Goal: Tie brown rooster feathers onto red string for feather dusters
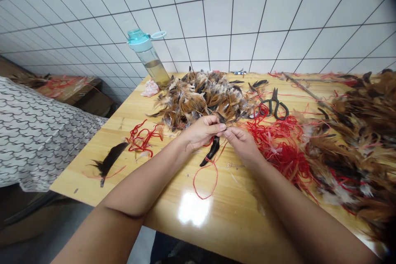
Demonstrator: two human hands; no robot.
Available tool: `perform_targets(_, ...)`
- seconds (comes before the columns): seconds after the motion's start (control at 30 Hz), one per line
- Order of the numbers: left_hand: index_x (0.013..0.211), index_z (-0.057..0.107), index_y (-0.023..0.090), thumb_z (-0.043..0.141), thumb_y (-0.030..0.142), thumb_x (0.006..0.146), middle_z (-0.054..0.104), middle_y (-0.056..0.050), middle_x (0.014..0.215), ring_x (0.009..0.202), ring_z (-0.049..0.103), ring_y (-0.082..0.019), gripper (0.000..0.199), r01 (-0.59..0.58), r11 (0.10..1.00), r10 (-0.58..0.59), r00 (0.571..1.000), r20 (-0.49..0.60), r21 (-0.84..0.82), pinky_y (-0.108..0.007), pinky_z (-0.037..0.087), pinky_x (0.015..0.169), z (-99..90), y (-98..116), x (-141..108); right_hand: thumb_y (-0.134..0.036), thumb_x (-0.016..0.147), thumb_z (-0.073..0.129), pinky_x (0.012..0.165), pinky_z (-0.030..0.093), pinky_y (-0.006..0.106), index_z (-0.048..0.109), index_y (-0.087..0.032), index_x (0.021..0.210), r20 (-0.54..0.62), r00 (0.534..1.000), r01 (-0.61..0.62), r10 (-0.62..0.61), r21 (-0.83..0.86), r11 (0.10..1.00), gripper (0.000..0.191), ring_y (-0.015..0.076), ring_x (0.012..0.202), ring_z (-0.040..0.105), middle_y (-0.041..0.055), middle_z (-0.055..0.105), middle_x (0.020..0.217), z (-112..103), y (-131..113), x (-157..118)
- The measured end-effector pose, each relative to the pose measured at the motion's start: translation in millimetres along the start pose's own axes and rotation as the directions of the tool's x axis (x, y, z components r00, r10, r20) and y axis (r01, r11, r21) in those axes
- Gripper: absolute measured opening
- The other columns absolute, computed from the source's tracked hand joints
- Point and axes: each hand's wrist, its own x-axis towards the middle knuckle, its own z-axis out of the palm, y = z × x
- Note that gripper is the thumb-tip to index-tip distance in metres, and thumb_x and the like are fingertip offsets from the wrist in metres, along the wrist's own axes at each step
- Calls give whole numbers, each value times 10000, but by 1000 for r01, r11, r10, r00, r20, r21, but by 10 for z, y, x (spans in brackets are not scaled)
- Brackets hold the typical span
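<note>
Pinched in the left grip (208, 131), the black feather (213, 150) hangs below.

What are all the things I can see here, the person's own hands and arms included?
wall: one, white tiled, behind table
table: one, yellow wood, centre
second surface: one, brown, far left
patterned cloth: one, white and dark, left
bottle: one, clear with turquoise lid, back left
crumpled item: one, pale pink, beside bottle
feather piles: two, brown-black-white, back centre and right
scissors: one pair, black, right of centre pile
stick: one, greyish, back right
red string: large tangle, small tangle, loop before hands
loose feather: one, black, left
black feather: at left hand
left hand, right hand: fingertips together, centre
forearms: two, bare, reaching forward
</note>
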Motion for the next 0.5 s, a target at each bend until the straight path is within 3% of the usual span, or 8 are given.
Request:
perform_targets(0.2, 667, 549, 108, 880, 359, 562, 549, 26, 555, 534, 496, -48, 428, 10, 1000, -10, 999, 37, -1, -191, 364, 570, -19, -10, -4, -623, 788, 599, 808, 453, 311, 690, -200, 734, 35, 999, -34, 32, 44, 998, 437, 168, 784, 587, 17, 646, 732, -14, 20, 16)
perform_targets(0.37, 722, 584, 114, 857, 347, 616, 625, -21, 633, 608, 607, -112, 375, 28, 999, -23, 994, 109, -38, -245, 468, 639, -13, -44, -19, -621, 827, 538, 662, 383, 277, 547, -199, 607, 24, 1000, 19, -17, -69, 997, 476, 140, 663, 471, -10, 506, 629, -18, 65, 21)
perform_targets(0.5, 742, 618, 97, 875, 353, 587, 646, -33, 656, 605, 617, -115, 394, 36, 998, -29, 989, 147, -49, -248, 487, 631, 15, -40, -23, -641, 859, 465, 643, 349, 278, 455, -208, 594, 67, 995, 73, -67, -84, 994, 508, 139, 648, 416, -15, 440, 627, -16, 26, 19)
